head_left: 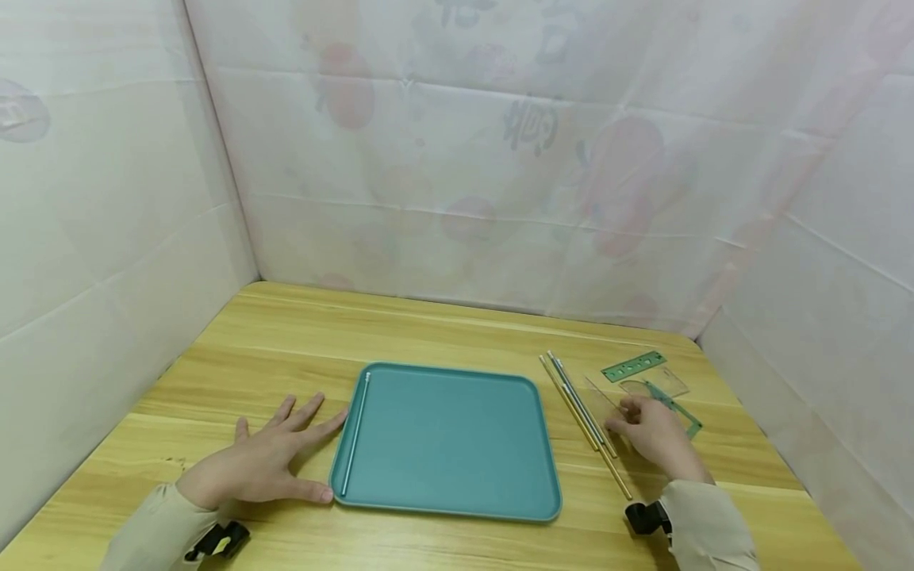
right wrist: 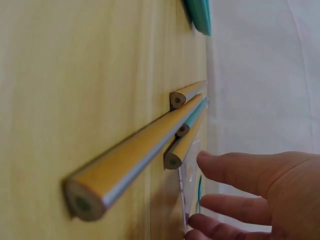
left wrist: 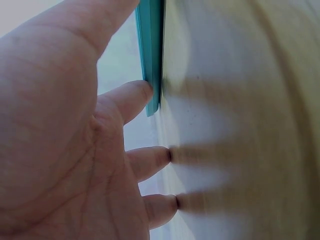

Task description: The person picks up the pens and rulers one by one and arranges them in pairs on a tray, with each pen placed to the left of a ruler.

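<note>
My left hand [head_left: 267,460] lies with spread fingers at the left side of a teal tray [head_left: 450,444], thumb and index fingertip against its rim. In the left wrist view, two more fingertips [left wrist: 162,156] touch the table. A teal pencil [head_left: 355,436] lies along the tray's left inner edge. My right hand [head_left: 653,436] is low over clear and green drawing rulers, right of several unsharpened pencils [head_left: 581,408]. In the right wrist view its thumb [right wrist: 220,162] and fingers are apart beside a clear plastic set square [right wrist: 188,182], with nothing gripped between them.
A green stencil ruler [head_left: 633,366] lies behind my right hand, and a green set square [head_left: 691,422] to its right. Another clear plastic piece [head_left: 671,381] lies between them. Patterned white cloth [head_left: 443,174] stands behind the wooden table [head_left: 400,325] and at both sides.
</note>
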Motion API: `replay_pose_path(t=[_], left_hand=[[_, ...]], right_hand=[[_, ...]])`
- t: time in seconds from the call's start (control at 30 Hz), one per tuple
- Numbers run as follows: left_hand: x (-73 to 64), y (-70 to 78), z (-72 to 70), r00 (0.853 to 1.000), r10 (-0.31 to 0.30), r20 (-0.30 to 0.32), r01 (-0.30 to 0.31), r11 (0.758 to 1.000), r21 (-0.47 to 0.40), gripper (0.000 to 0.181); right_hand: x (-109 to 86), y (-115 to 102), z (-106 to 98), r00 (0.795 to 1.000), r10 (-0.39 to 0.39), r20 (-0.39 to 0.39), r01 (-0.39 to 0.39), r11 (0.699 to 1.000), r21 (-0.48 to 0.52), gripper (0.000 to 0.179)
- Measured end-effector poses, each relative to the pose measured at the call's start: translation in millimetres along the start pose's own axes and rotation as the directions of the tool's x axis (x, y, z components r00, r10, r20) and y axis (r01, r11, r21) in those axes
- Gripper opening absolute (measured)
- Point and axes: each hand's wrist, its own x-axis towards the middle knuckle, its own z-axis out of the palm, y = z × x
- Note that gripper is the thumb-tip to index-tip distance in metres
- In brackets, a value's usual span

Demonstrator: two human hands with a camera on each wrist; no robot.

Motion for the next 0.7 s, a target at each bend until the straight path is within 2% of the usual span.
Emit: replay_pose_path(t=[0.13,0.27,0.37,0.53,0.7], left_hand=[[-0.1,-0.1,0.1,1.0,0.004,-0.001,-0.004,1.0,0.002,0.108],[-0.4,0.2,0.1,1.0,0.0,0.002,0.0,1.0,-0.002,0.108],[-0.3,0.2,0.2,1.0,-0.002,0.006,0.002,1.0,-0.003,0.108],[-0.5,0.9,0.1,1.0,-0.008,0.005,0.008,1.0,0.003,0.109],[-1.0,1.3,0.2,1.0,-0.007,-0.001,0.007,1.0,0.007,0.11]], right_hand=[[1.3,3.8,3.1,1.0,-0.004,-0.012,0.004,1.0,-0.006,0.053],[1.8,4.6,6.1,1.0,0.006,-0.027,-0.006,1.0,0.0,0.035],[1.3,3.5,6.3,0.999,0.008,-0.034,-0.008,1.0,-0.005,0.034],[1.0,2.4,4.1,0.999,0.002,-0.034,-0.003,0.999,-0.033,0.051],[1.8,4.2,2.9,1.0,0.024,-0.009,-0.024,0.999,-0.038,0.039]])
